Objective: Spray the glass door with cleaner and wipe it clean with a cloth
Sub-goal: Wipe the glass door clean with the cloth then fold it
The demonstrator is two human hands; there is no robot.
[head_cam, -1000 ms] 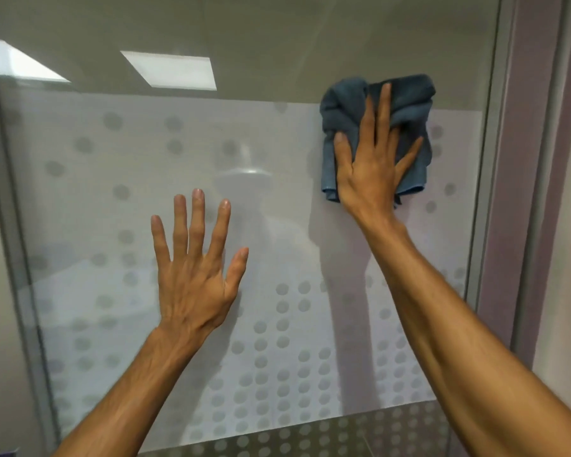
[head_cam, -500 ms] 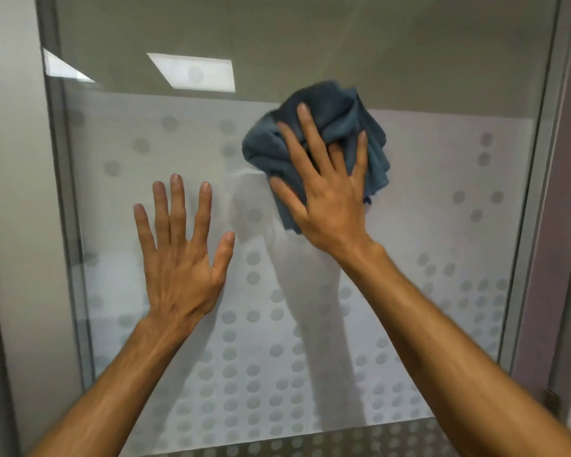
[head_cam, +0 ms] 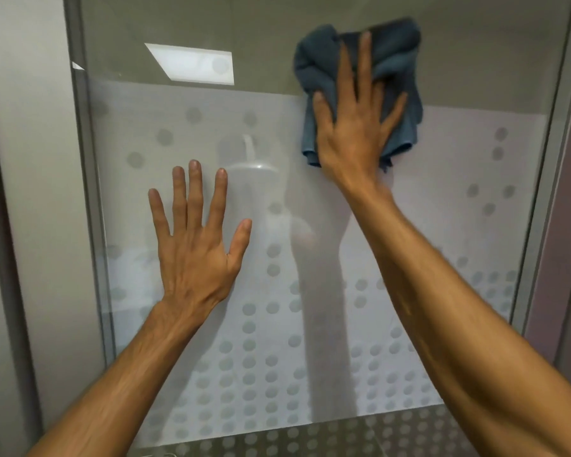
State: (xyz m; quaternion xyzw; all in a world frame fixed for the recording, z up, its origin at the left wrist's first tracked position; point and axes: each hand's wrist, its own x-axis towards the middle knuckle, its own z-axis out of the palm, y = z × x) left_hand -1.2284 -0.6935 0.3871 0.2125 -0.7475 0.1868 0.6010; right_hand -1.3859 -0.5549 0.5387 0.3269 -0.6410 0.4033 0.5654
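Here, head view only.
Right hand [head_cam: 353, 127]: my fingers are spread flat, pressing the blue cloth [head_cam: 399, 70] against the glass door [head_cam: 459, 225], high up and right of centre.
Cloth: bunched, straddling the top edge of the frosted dotted band [head_cam: 251, 341].
Left hand [head_cam: 195, 245]: palm flat on the frosted glass, fingers splayed, grasping nothing, lower and well apart from the cloth.

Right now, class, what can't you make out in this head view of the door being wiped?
- Glass under the blue cloth: covered by the cloth and the right hand.
- What lies behind the glass door: veiled by its frosted film.
- Spray bottle: not in view.
- Both elbows: cut off by the bottom edge.
- Streaks: too faint to judge.
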